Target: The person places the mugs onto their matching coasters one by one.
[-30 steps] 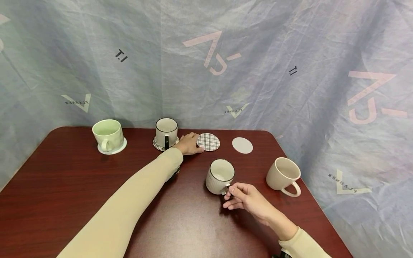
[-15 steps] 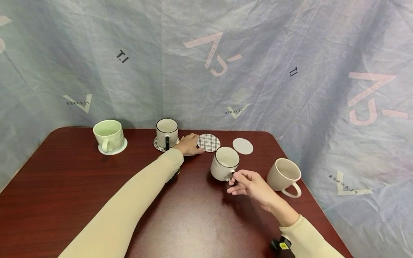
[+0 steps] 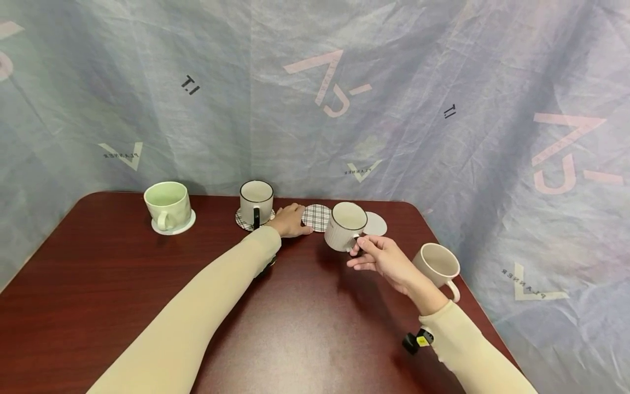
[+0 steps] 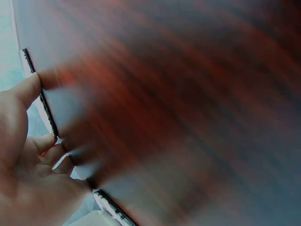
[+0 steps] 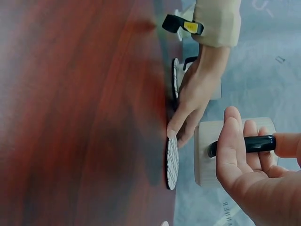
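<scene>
One ribbed white mug [image 3: 346,225] with a dark rim hangs clear of the surface [image 3: 305,323] in your right hand [image 3: 386,260], toward the far edge and just over the near side of the plaid coaster [image 3: 316,217]; your right grip is clamped on its black handle [image 5: 244,144], fingers curled round it and thumb on top, as the right wrist view shows. Your left hand [image 3: 290,220] lies flat on the surface with its fingertips [image 5: 175,129] touching the left edge of that plaid coaster, fingers straight and holding nothing. Just right of the mug lies a plain white coaster [image 3: 376,224], partly hidden behind it. Left of your left hand, a second dark-rimmed mug [image 3: 256,200] stands on another plaid coaster [image 3: 243,220], and nearer the far left corner a pale green cup [image 3: 168,203] sits on a white coaster [image 3: 183,225]. A cream mug [image 3: 438,264] stands near the right edge, behind your right wrist.
</scene>
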A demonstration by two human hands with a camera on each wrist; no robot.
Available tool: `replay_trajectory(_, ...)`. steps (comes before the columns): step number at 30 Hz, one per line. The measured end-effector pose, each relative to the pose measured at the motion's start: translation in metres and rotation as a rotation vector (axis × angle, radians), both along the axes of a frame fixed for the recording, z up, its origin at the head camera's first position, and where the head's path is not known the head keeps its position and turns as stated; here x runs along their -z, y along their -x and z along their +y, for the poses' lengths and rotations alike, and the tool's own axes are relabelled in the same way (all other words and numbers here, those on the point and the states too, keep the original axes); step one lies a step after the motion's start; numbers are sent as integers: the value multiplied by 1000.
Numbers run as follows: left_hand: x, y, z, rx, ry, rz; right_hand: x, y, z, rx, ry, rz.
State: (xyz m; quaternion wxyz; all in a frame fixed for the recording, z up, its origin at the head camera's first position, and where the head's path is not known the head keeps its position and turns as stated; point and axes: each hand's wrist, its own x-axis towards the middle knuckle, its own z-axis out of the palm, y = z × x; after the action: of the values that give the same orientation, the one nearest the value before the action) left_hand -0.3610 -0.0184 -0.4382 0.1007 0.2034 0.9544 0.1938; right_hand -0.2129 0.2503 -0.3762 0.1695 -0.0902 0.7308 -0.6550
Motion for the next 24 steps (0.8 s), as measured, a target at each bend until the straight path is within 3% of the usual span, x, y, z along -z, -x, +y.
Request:
replay_trajectory(11,2,2,1,0,5,4,3,40,-10,26,-62,22)
replay_trajectory(18,16,14,3,-3,16,-2,9,61,-18,65,-81,9)
replay_trajectory(24,13,11,3,-14,14,5,13,76,-26,97,-86,0)
